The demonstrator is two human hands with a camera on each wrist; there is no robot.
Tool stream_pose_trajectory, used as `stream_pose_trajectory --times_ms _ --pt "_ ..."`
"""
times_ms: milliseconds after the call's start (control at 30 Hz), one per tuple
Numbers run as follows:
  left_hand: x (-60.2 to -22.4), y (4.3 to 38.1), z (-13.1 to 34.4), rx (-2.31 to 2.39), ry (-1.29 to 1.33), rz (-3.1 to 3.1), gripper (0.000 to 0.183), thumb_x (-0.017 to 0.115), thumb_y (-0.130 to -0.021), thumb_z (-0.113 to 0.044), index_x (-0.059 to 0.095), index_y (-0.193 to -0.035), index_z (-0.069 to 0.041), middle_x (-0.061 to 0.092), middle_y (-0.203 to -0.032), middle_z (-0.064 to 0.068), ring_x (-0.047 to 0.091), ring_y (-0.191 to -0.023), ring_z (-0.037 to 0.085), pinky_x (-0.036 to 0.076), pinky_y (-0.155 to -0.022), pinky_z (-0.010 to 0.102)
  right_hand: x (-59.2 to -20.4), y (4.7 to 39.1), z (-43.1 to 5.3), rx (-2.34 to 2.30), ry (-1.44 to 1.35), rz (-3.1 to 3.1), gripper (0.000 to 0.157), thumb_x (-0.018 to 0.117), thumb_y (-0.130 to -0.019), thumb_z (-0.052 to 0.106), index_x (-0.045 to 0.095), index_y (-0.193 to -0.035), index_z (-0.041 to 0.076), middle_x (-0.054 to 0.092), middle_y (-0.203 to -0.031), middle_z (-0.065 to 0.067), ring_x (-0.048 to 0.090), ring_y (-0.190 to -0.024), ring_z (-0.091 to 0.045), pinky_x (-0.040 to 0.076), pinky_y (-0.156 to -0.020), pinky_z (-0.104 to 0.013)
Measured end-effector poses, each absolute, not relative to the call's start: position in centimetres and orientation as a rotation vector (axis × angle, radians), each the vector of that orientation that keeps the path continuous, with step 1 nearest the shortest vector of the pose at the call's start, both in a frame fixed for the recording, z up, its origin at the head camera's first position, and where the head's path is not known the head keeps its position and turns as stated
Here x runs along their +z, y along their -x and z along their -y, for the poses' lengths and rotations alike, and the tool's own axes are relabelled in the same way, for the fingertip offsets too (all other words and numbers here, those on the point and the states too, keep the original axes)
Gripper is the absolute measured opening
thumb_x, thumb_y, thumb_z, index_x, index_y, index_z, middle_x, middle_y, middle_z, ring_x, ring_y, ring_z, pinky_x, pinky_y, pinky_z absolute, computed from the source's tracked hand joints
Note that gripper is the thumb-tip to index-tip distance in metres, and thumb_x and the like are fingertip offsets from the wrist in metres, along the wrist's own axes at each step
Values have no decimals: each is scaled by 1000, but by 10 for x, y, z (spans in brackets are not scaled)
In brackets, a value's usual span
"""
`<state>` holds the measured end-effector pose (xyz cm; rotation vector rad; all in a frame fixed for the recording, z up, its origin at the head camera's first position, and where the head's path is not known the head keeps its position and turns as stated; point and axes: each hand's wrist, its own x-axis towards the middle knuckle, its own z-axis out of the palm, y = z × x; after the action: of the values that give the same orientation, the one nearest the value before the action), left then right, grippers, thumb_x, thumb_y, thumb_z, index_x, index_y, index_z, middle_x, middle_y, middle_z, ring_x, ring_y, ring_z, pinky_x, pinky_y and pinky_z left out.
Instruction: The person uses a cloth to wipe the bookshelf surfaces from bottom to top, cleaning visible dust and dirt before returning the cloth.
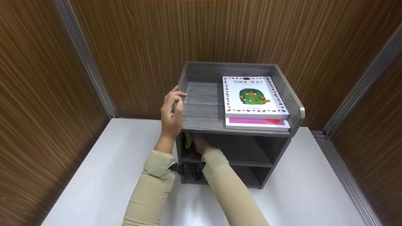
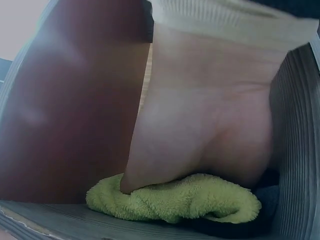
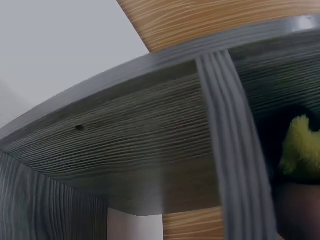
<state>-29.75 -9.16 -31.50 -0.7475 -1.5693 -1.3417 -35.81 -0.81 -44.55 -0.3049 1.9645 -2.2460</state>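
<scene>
Shelf unit (image 1: 296, 108) on tabletop (image 1: 110, 163), wall (image 1: 220, 31) behind. Two stacked books (image 1: 256, 100) at right in top tray (image 1: 202, 105). At left in compartment (image 1: 245, 150) below, right hand (image 1: 199, 142) touching towel (image 2: 175, 202). Left hand (image 1: 171, 113) at unit's left side.

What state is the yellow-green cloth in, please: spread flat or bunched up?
Bunched up: the left wrist view shows the yellow-green cloth rumpled in thick folds against the right hand, inside the shelf unit.

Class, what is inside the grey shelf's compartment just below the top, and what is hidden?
A yellow-green cloth is inside, with the right hand touching it. The hand covers part of the cloth; what the cloth covers cannot be seen.
</scene>
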Motion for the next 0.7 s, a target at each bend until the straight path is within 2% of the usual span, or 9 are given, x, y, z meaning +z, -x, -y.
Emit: stream_pose_trajectory --times_ms 233,467,700 --pt "-316 297 92 -1353 749 1555 11 35 -79 2 41 -71 6 52 -91 21 34 -111 40 27 -94 36 -444 344 12 -2260 418 -1933 58 27 -82 58 38 -119 14 40 -116 2 38 -106 -10 28 -92 -25" --pt "-317 296 92 -1363 744 1530 11 35 -78 1 40 -70 4 52 -90 22 34 -111 40 27 -94 37 -442 313 15 -2150 243 -1992 72 20 -72 70 30 -127 24 32 -123 7 30 -113 -7 21 -94 -26" --pt "-316 296 91 -1349 744 1560 11 34 -79 1 40 -71 4 51 -92 21 33 -112 38 27 -94 36 -442 299 19 -2202 236 -1982 61 22 -85 53 6 -136 23 10 -139 3 10 -124 -11 12 -99 -29"
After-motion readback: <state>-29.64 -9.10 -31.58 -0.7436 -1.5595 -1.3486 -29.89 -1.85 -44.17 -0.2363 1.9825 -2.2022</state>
